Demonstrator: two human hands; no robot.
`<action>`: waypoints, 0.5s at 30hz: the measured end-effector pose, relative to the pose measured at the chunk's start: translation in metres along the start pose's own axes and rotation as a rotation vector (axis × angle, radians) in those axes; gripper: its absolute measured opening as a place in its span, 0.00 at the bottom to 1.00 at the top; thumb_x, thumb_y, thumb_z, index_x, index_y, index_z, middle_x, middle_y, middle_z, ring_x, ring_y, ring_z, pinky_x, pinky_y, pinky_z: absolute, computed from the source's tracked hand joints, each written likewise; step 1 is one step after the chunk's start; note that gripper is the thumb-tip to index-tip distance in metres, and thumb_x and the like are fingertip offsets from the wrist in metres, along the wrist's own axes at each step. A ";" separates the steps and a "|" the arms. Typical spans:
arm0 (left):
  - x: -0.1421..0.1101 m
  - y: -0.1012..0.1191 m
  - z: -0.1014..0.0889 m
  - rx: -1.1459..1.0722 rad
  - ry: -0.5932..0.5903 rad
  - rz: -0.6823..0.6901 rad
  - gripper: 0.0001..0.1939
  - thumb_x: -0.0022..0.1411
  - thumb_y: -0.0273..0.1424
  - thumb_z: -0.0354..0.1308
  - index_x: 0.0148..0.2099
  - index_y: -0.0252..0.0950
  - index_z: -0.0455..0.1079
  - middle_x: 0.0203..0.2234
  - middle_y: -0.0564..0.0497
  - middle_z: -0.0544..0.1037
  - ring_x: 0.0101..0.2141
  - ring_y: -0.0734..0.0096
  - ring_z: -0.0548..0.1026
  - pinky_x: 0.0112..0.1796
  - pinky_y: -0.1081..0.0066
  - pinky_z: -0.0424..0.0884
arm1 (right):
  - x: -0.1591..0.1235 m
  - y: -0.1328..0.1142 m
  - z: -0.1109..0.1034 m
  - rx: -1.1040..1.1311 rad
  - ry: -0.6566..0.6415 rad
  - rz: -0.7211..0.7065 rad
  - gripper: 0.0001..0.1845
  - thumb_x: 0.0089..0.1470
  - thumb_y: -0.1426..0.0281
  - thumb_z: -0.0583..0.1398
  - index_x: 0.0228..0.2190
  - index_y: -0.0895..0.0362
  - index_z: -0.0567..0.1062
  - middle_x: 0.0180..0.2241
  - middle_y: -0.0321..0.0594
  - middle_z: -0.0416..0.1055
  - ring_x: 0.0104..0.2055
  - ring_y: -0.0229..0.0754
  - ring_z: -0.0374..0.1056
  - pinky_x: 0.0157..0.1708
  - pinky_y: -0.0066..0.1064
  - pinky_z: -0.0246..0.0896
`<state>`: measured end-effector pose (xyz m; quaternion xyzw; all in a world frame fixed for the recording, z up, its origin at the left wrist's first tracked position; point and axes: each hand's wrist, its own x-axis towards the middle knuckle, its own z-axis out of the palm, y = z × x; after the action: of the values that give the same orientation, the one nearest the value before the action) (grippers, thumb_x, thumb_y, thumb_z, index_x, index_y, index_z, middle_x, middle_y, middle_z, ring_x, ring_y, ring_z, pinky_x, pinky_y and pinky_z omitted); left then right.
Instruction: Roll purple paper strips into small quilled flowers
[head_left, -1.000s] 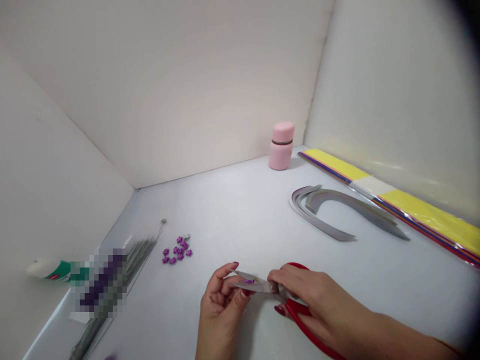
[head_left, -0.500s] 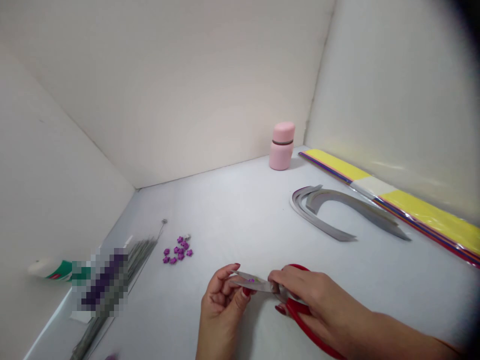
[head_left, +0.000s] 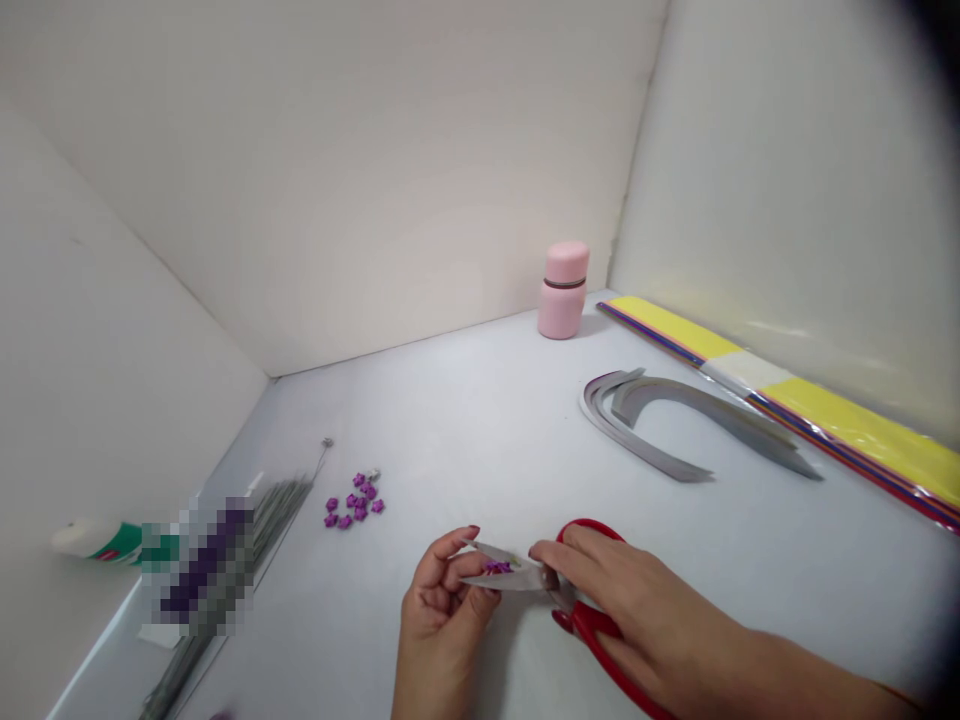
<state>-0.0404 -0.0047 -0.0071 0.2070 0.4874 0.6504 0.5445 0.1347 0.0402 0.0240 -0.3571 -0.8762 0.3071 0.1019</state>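
A: What do we have around the hands?

B: We see white walls (head_left: pixel 360 180) rising beyond both hands and meeting in a corner, with a pale desk (head_left: pixel 465 440) beneath them. Far beyond the right hand, along the wall, lies a long yellow packet (head_left: pixel 847 430) with coloured stripes.

A: And closer in?

B: Beyond the right hand we have a curved pile of grey strips (head_left: pixel 675 420), and farther on, past its fingers, a pink bottle (head_left: pixel 562 292) stands upright. Well left of the left hand lie a bundle of thin wires (head_left: pixel 281 510), partly hidden by a blur, and a white-and-green tube (head_left: pixel 94 540). Between them and the hand, but nearer the wires, sit small purple stars (head_left: pixel 354 500).

A: And the hands themselves?

B: Our left hand (head_left: pixel 442 610) is half curled, its thumb and fingers pinching a short grey strip (head_left: pixel 510 574) with a purple flower (head_left: pixel 496 567) on it. Our right hand (head_left: pixel 660 620) is closed over red scissors (head_left: pixel 592 625), just beside the strip's end. We cannot make out the blades clearly.
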 end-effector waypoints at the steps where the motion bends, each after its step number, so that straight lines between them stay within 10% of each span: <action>1: 0.000 0.000 0.000 -0.003 -0.001 0.002 0.19 0.40 0.29 0.70 0.37 0.37 0.72 0.21 0.54 0.79 0.24 0.76 0.74 0.27 0.80 0.66 | 0.000 0.000 0.000 0.002 -0.001 0.002 0.16 0.50 0.78 0.53 0.41 0.54 0.66 0.35 0.41 0.66 0.36 0.42 0.63 0.35 0.29 0.59; 15: -0.001 0.004 0.004 -0.023 -0.010 -0.006 0.18 0.40 0.26 0.69 0.37 0.36 0.72 0.20 0.53 0.79 0.23 0.76 0.74 0.28 0.77 0.68 | -0.001 0.002 -0.002 0.021 -0.016 0.015 0.10 0.53 0.74 0.54 0.39 0.53 0.67 0.32 0.39 0.68 0.32 0.40 0.65 0.33 0.27 0.57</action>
<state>-0.0387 -0.0035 -0.0016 0.2027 0.4780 0.6533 0.5510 0.1372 0.0418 0.0245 -0.3602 -0.8710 0.3199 0.0963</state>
